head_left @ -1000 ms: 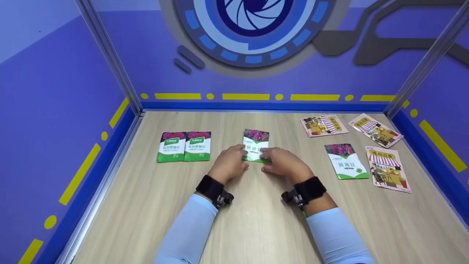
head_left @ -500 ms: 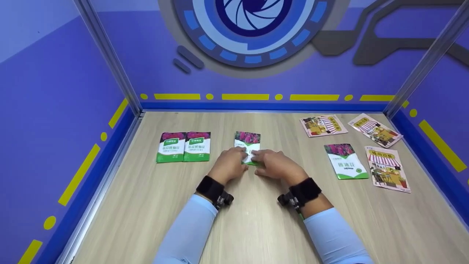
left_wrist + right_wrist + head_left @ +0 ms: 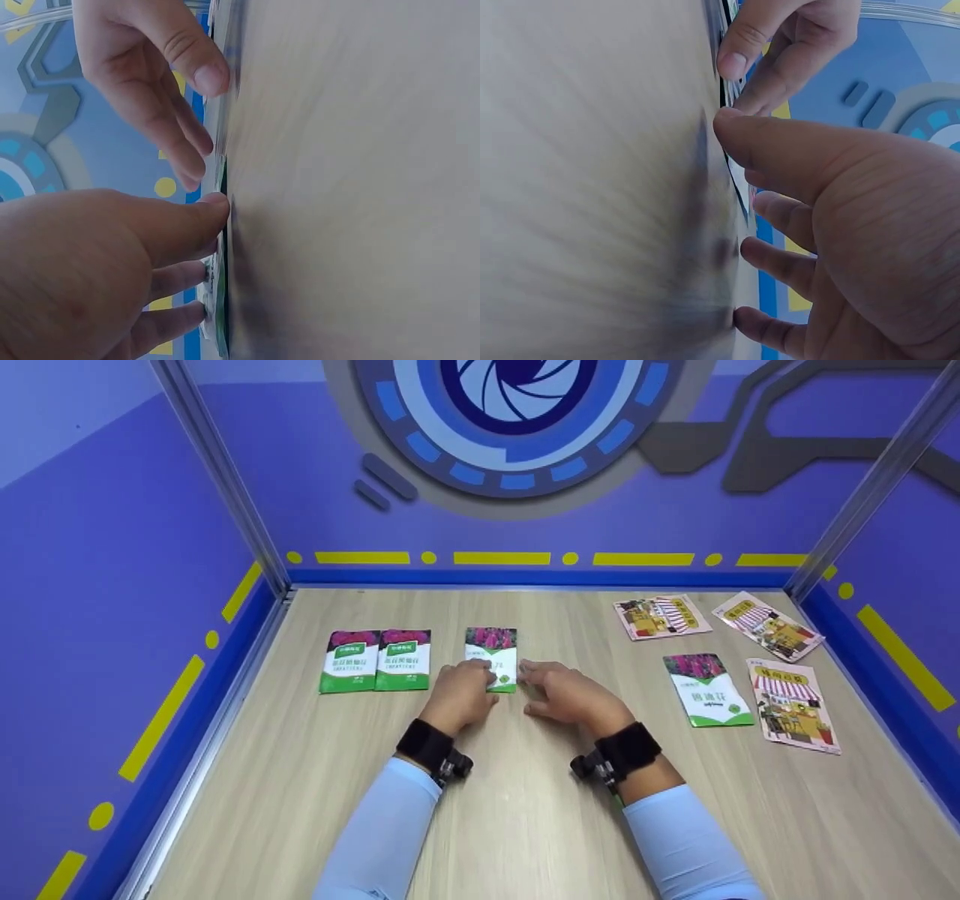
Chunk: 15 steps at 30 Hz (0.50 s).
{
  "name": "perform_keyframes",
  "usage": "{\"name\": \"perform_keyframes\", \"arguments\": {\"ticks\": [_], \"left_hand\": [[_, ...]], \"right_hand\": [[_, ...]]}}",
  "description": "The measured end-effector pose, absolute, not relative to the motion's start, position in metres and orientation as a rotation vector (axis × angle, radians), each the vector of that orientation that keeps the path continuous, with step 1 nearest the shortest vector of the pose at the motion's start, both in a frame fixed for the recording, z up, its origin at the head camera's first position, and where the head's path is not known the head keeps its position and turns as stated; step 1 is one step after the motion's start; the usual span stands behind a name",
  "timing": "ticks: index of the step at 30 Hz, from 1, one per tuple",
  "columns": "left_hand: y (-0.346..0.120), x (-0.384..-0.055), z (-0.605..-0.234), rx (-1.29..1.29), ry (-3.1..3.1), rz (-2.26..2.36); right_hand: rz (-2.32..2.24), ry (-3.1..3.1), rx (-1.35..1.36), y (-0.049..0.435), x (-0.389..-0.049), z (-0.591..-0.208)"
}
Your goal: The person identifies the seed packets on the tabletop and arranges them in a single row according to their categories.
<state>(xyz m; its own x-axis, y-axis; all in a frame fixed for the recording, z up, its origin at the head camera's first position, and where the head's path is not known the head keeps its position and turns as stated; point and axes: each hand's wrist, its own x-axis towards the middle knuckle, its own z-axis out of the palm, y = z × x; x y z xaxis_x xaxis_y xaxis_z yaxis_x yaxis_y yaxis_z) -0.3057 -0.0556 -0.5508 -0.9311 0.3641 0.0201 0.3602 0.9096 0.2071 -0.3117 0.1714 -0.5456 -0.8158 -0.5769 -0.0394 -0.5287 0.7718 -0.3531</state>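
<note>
In the head view a seed packet (image 3: 491, 658) with pink flowers and a green lower edge lies flat on the table. My left hand (image 3: 459, 695) covers its lower left part, fingertips touching the top face. In the left wrist view those fingers (image 3: 180, 319) reach down onto the packet (image 3: 215, 300), seen edge-on. My right hand (image 3: 568, 695) is beside the packet's right edge, holding nothing, its fingers loosely bent. Its fingertips (image 3: 756, 253) come down close to the tabletop in the right wrist view; whether they touch the packet's edge I cannot tell.
Two matching seed packets (image 3: 375, 661) with magenta flowers lie side by side at the left. Another pink-flowered packet (image 3: 709, 690) lies at the right, near several market-stall picture packets (image 3: 795, 705). Blue-purple panels (image 3: 517, 532) border the wooden tabletop (image 3: 517, 810).
The middle packet has slid left across the table, towards the pair. My right hand followed it left, then drew slightly off its right edge. The left hand shifted slightly left.
</note>
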Motion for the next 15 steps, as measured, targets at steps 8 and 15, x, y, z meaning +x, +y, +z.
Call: {"name": "perform_keyframes", "arguments": {"ticks": [8, 15], "left_hand": [[-0.067, -0.31, -0.547, 0.481, 3.074, 0.405], [-0.08, -0.311, -0.546, 0.4, 3.123, 0.396]], "right_hand": [[-0.452, 2.816, -0.873, 0.172, -0.312, -0.545], [-0.429, 2.814, -0.851, 0.172, -0.312, -0.546]]}}
